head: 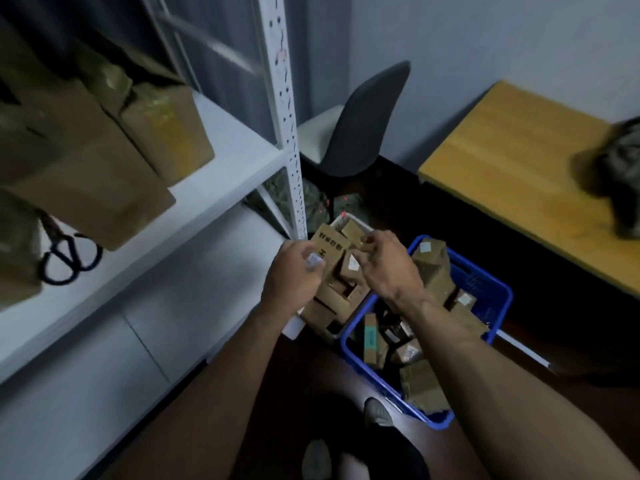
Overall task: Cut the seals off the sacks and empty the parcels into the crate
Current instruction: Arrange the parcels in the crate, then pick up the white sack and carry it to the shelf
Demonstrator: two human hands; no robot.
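My left hand [294, 271] grips a small white piece [314, 263], possibly a seal, in its curled fingers. My right hand [384, 261] hovers beside it with fingertips bunched together; what they pinch, if anything, is too blurred to tell. Both hands are above a white crate [341, 219] packed with cardboard parcels [329, 247]. A blue crate [498, 299] to its right also holds several brown parcels [433, 271]. Black-handled scissors [69, 259] lie on the shelf at left. Camouflage sacks [311, 202] sit on the floor behind the crates.
White metal shelving [221, 174] with big cardboard boxes [104, 157] fills the left. A dark chair [360, 123] stands at the back. A wooden table [512, 168] at right carries another dark sack [623, 174]. My feet [377, 410] stand on the dark floor.
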